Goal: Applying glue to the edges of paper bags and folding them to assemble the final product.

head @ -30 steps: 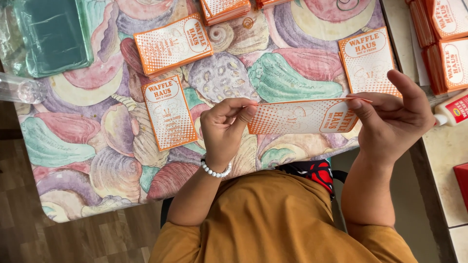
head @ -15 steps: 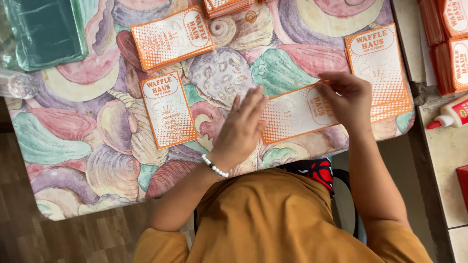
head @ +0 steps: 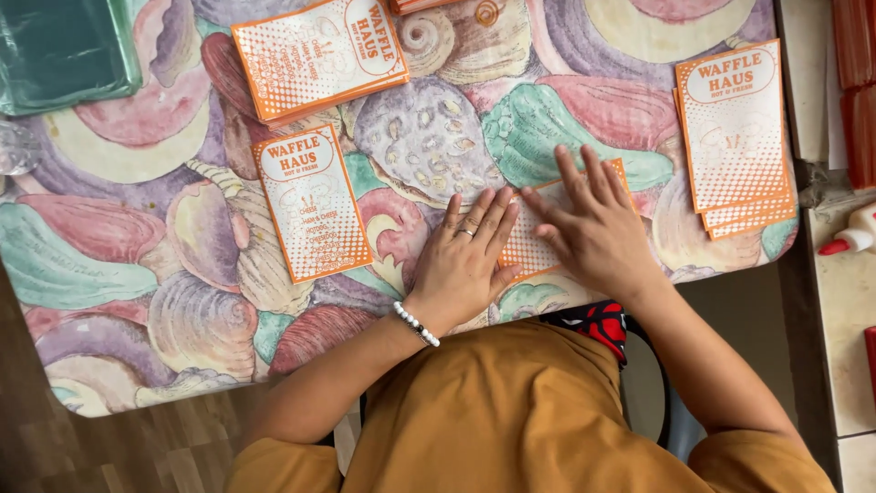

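Orange-and-white card lies under our fingers: both hands rest flat on one printed sheet (head: 538, 239) near the desk's six o'clock edge. Our left hand (head: 464, 263) lies palm down with its fingers (head: 484, 215) pressed together, their tips on the sheet's left end (a ring shows on one). Our right hand (head: 598, 233) covers the sheet's middle and right, fingers slightly spread and pointing toward eleven o'clock. Neither hand pinches anything. A beaded bracelet (head: 417, 323) circles the left wrist.

At nine o'clock from the hands a single matching sheet (head: 312, 203) lies flat; at eleven o'clock sits a small stack (head: 319, 57) of them, and at two o'clock another stack (head: 737, 137), fanned a little. The desk (head: 109, 237) wears a cloth printed with pastel shells. A green plastic-wrapped bundle (head: 59, 46) fills the far ten o'clock corner, and a white glue bottle with a red tip (head: 853, 239) lies at three o'clock, off the cloth.
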